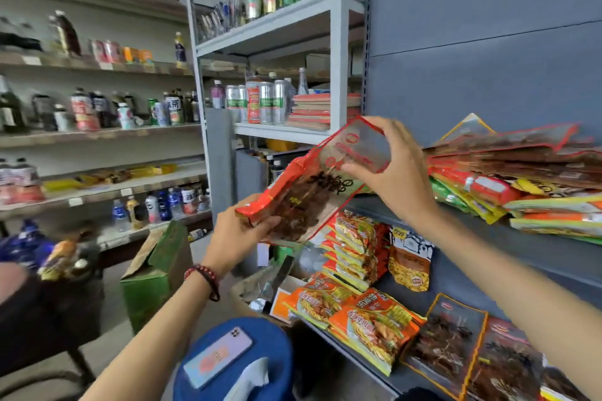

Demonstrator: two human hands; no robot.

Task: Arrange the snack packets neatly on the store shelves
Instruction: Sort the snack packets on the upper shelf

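Note:
A red-edged snack packet [312,185] with dark brown contents is held up in front of the blue-grey shelf unit. My left hand [237,231] grips its lower end, thumb on the front. My right hand [394,169] pinches its top end, close to the upper shelf [521,238]. On that shelf lies a slanted heap of similar red and yellow packets [521,172]. The lower shelf [374,365] carries orange noodle packets [365,319], a stacked row of them [355,251], a yellow peanut bag [410,264] and dark packets with orange borders [452,342].
A blue stool [277,345] with a phone [218,356] and a tissue sits below my arms. A green carton [156,270] stands on the floor to the left. A grey rack [338,42] with bottles and cans rises behind, and drink shelves line the left wall.

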